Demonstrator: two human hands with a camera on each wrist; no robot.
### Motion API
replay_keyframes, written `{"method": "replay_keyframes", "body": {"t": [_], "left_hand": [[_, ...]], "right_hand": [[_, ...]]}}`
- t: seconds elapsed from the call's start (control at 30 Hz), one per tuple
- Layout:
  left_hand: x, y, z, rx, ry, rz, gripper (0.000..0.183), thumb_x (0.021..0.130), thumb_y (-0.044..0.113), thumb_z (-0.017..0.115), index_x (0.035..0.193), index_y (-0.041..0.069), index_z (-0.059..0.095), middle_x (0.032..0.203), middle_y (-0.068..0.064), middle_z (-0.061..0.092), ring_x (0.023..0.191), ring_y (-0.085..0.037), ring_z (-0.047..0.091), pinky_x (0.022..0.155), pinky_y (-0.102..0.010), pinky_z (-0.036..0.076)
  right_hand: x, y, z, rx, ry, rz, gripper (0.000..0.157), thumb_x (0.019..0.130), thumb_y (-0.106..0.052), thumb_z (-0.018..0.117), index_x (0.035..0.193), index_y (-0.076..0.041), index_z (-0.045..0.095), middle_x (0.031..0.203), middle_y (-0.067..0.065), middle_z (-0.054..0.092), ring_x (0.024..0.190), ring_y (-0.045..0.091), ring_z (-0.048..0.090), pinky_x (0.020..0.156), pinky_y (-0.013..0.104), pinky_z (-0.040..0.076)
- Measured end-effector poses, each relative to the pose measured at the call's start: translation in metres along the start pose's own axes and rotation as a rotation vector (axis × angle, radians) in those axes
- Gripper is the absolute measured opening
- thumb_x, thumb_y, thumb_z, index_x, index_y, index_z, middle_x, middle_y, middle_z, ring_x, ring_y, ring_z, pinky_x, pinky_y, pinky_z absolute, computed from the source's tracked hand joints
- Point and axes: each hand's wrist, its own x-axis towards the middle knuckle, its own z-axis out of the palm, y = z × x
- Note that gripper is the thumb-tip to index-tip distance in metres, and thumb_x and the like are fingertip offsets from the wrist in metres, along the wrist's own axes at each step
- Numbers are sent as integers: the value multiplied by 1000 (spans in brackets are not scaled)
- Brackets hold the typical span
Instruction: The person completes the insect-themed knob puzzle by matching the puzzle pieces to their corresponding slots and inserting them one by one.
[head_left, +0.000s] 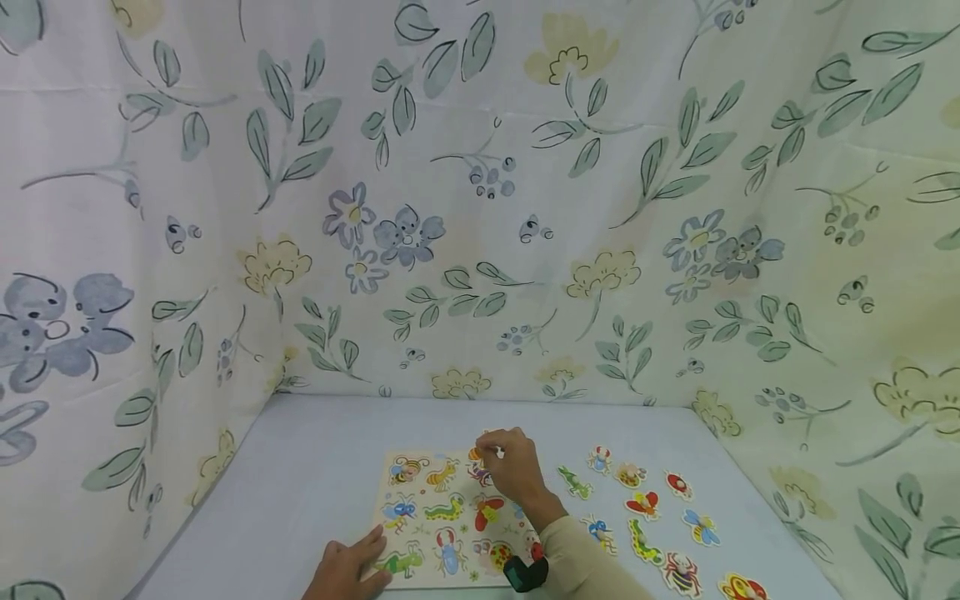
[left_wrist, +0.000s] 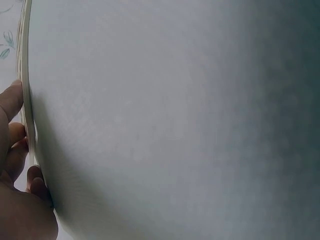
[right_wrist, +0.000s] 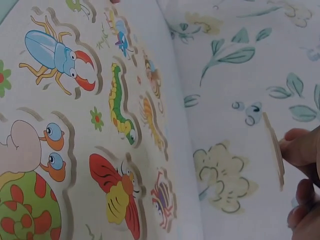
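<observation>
A wooden insect puzzle board (head_left: 420,575) lies on the table, printed with a caterpillar, beetle, grasshopper and other creatures in shallow recesses. My right hand (head_left: 513,467) is above its far right part, pinching a thin wooden puzzle piece (right_wrist: 274,152) between thumb and fingers. In the right wrist view that piece stands edge-on; from the head only a bit of orange shows, so its creature is hidden. My left hand (head_left: 348,571) rests at the board's near left corner, fingers along the edge. In the left wrist view its fingers (left_wrist: 15,100) touch the board's pale edge.
Several loose insect pieces lie on the white table (head_left: 315,450) right of the board, among them a green caterpillar (head_left: 643,542), a striped spider (head_left: 682,575), a ladybird (head_left: 678,485) and a blue-winged insect (head_left: 701,527). Floral cloth (head_left: 465,208) encloses the back and sides.
</observation>
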Motion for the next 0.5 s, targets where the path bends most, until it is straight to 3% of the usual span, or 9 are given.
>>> {"method": "replay_keyframes", "body": {"t": [0.13,0.33,0.5], "left_hand": [[-1,-1,0,-14,-5,13,63,78,41,75,126,1,62,143,-8,48,77,-16,33,67,-30,33],[0,-4,1,-22,-13,23,64,78,42,75,126,2,62,142,-8,48,78,-16,33,67,-30,34],[2,-5,1,-4,-8,39,64,79,42,75,126,1,62,142,-9,49,77,-16,32,67,-29,33]], "right_hand": [[3,0,10,40,-41,17,9,87,-3,71,90,-10,76,89,0,72,74,15,53,69,35,46],[11,-2,25,80,-56,-62,13,85,4,70,87,-6,77,85,3,73,72,12,62,81,45,48],[14,-5,40,86,-136,33,11,87,1,69,89,-6,77,87,3,73,78,12,63,82,41,48]]}}
